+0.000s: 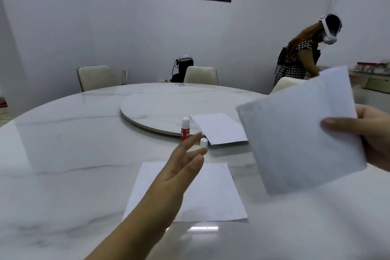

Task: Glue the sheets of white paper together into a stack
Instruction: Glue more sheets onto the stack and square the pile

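One white sheet (pixel 213 194) lies flat on the marble table in front of me. My left hand (pixel 183 167) hovers over its far edge, fingers spread and holding nothing, fingertips close to the red glue stick (pixel 185 131) and its loose white cap (pixel 203 142). My right hand (pixel 371 133) grips the right edge of a second white sheet (pixel 299 131), held tilted in the air at the right. A small pile of white sheets (pixel 219 127) rests partly on the turntable's rim, just right of the glue stick.
A round marble turntable (pixel 156 107) sits at the middle of the large round table (pixel 63 154). Cream chairs (pixel 97 77) stand at the far side. A person with a headset (pixel 299 57) bends over a counter at the back right.
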